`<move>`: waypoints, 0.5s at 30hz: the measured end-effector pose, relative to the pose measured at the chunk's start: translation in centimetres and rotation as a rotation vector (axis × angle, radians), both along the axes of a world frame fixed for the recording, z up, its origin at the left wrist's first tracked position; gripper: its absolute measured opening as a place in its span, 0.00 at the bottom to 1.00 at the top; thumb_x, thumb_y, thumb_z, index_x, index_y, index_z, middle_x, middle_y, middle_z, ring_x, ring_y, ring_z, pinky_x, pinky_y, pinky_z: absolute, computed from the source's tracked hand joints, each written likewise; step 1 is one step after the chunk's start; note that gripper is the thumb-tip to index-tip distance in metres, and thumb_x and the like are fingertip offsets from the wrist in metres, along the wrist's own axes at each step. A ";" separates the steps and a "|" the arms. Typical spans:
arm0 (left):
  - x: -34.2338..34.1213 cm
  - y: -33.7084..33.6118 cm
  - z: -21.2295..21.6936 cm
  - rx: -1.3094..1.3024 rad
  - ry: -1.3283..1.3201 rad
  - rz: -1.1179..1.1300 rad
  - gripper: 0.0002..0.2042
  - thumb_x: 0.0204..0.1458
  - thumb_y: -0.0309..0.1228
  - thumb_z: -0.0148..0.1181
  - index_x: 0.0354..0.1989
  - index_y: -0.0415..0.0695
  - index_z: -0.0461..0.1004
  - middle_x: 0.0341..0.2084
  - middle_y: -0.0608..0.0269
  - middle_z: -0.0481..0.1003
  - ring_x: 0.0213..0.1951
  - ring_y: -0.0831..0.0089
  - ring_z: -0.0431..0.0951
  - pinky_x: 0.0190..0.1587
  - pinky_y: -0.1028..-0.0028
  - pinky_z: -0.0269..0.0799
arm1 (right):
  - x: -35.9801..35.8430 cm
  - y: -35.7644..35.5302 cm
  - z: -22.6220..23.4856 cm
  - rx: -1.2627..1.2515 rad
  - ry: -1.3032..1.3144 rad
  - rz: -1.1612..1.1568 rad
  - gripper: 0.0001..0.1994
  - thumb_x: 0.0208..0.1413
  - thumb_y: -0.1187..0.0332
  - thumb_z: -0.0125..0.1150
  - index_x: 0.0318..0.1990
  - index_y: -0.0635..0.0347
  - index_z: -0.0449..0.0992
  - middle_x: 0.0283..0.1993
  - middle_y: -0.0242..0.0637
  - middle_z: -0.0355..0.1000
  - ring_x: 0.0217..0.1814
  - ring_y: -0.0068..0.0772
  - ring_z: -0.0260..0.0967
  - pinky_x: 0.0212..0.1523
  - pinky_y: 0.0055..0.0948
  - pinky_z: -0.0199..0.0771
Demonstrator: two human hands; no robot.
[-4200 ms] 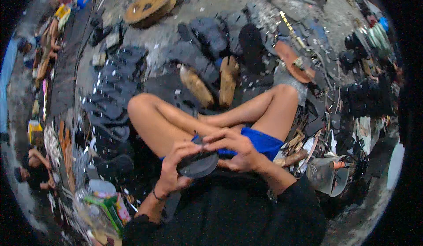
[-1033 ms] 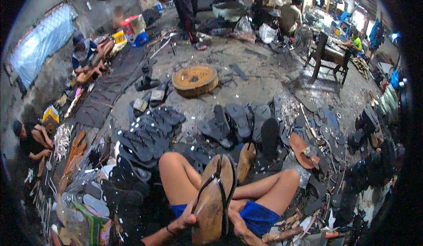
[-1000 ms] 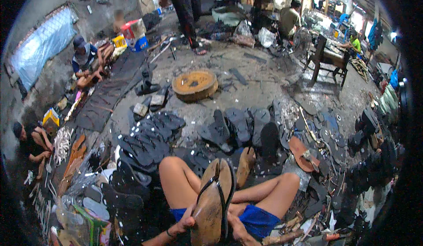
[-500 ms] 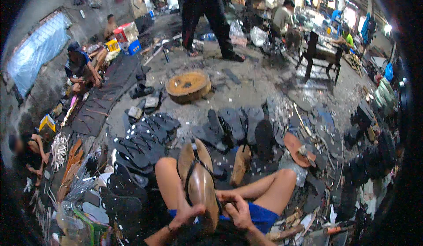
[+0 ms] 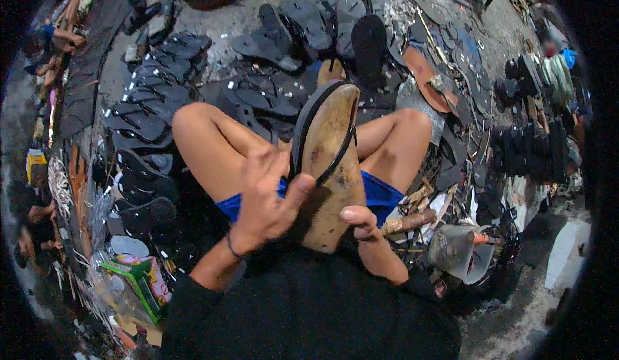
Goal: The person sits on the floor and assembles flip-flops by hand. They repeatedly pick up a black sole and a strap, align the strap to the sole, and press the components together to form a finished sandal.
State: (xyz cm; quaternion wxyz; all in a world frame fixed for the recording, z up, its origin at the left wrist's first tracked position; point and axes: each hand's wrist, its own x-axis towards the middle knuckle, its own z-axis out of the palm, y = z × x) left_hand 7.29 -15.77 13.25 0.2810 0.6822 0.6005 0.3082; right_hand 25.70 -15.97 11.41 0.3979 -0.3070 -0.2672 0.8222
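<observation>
A worn tan sandal sole (image 5: 332, 166) with a black rubber strap along its edge stands upright over my crossed legs. My left hand (image 5: 265, 195) grips its left side, thumb pressed on the sole and fingers near the strap. My right hand (image 5: 362, 226) holds the sole's lower right edge from beneath. Blue shorts show under both hands.
Rows of black sandal soles (image 5: 151, 111) lie on the floor to the left and ahead. A brown sandal (image 5: 427, 79) lies at the right, stacked dark soles (image 5: 532, 147) beyond it. A green box (image 5: 138, 282) sits at my lower left. People sit at the far left (image 5: 45, 40).
The view has tilted down from the workshop to my lap. The sandal sole has come up closer and upright, and my left hand has moved onto its side.
</observation>
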 end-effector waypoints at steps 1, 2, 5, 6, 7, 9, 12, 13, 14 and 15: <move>-0.8 0.8 0.0 0.127 0.080 -0.039 0.21 0.58 0.44 0.54 0.47 0.36 0.75 0.46 0.51 0.73 0.51 0.53 0.66 0.55 0.59 0.58 | 0.1 -1.1 -0.8 -0.095 0.079 -0.081 0.52 0.34 0.54 0.63 0.69 0.63 0.47 0.65 0.46 0.57 0.67 0.44 0.57 0.65 0.40 0.58; -1.5 1.3 0.1 0.198 0.141 -0.082 0.19 0.58 0.43 0.54 0.45 0.38 0.77 0.41 0.51 0.75 0.49 0.54 0.68 0.50 0.60 0.61 | -0.1 -2.2 -0.6 -0.144 0.176 -0.153 0.50 0.35 0.54 0.61 0.69 0.63 0.47 0.65 0.46 0.58 0.66 0.45 0.58 0.65 0.40 0.59; -1.8 -0.2 -0.8 -0.367 -0.269 -0.064 0.17 0.61 0.41 0.51 0.34 0.37 0.74 0.32 0.52 0.72 0.38 0.67 0.69 0.41 0.67 0.64 | 0.5 -3.6 1.0 -0.285 0.221 -0.204 0.48 0.36 0.57 0.60 0.68 0.64 0.47 0.64 0.49 0.59 0.64 0.47 0.60 0.63 0.43 0.62; -1.6 -0.6 -0.5 -0.545 -0.314 -0.109 0.16 0.62 0.40 0.50 0.31 0.37 0.73 0.30 0.53 0.71 0.36 0.70 0.68 0.39 0.69 0.64 | 0.8 -3.8 1.4 -0.305 0.234 -0.210 0.48 0.36 0.58 0.59 0.68 0.64 0.48 0.64 0.50 0.59 0.63 0.47 0.61 0.63 0.43 0.63; -1.5 -1.2 -0.3 -0.724 -0.356 -0.156 0.17 0.62 0.39 0.49 0.28 0.37 0.71 0.28 0.53 0.70 0.33 0.74 0.67 0.37 0.72 0.64 | 1.2 -4.0 1.7 -0.325 0.248 -0.218 0.47 0.36 0.58 0.59 0.67 0.65 0.48 0.63 0.51 0.59 0.63 0.48 0.62 0.62 0.44 0.64; -0.2 -3.3 -1.4 -0.579 -0.612 -0.209 0.17 0.65 0.38 0.44 0.28 0.38 0.67 0.20 0.64 0.61 0.26 0.77 0.59 0.32 0.74 0.62 | 1.9 -4.4 2.7 -0.354 0.266 -0.238 0.45 0.37 0.60 0.58 0.67 0.66 0.49 0.63 0.52 0.60 0.62 0.48 0.63 0.61 0.45 0.66; 1.2 -5.1 -1.7 -0.607 -0.832 -0.104 0.16 0.66 0.38 0.42 0.28 0.40 0.65 0.18 0.74 0.56 0.23 0.80 0.55 0.29 0.75 0.59 | 3.1 -4.7 3.2 -0.440 0.245 -0.226 0.44 0.38 0.62 0.56 0.66 0.67 0.49 0.62 0.56 0.61 0.61 0.52 0.64 0.62 0.48 0.65; 1.4 -5.6 -1.7 -0.662 -0.893 -0.071 0.16 0.66 0.38 0.42 0.28 0.41 0.64 0.18 0.77 0.55 0.22 0.81 0.54 0.28 0.76 0.58 | 3.3 -5.0 3.0 -0.435 0.247 -0.228 0.43 0.40 0.61 0.55 0.67 0.68 0.48 0.63 0.58 0.59 0.62 0.53 0.63 0.62 0.50 0.64; 1.0 -6.4 -1.4 -0.760 -0.924 -0.063 0.16 0.66 0.38 0.42 0.27 0.42 0.64 0.18 0.77 0.56 0.22 0.83 0.54 0.28 0.77 0.56 | 3.4 -5.3 2.8 -0.431 0.249 -0.228 0.43 0.41 0.61 0.55 0.67 0.69 0.47 0.64 0.60 0.58 0.63 0.55 0.62 0.62 0.51 0.64; 0.3 -7.1 -0.9 -0.850 -0.949 -0.050 0.16 0.66 0.38 0.42 0.26 0.44 0.64 0.19 0.78 0.56 0.23 0.84 0.54 0.27 0.78 0.55 | 3.5 -5.5 2.7 -0.427 0.246 -0.242 0.43 0.41 0.61 0.54 0.67 0.69 0.47 0.63 0.59 0.58 0.63 0.55 0.62 0.63 0.50 0.63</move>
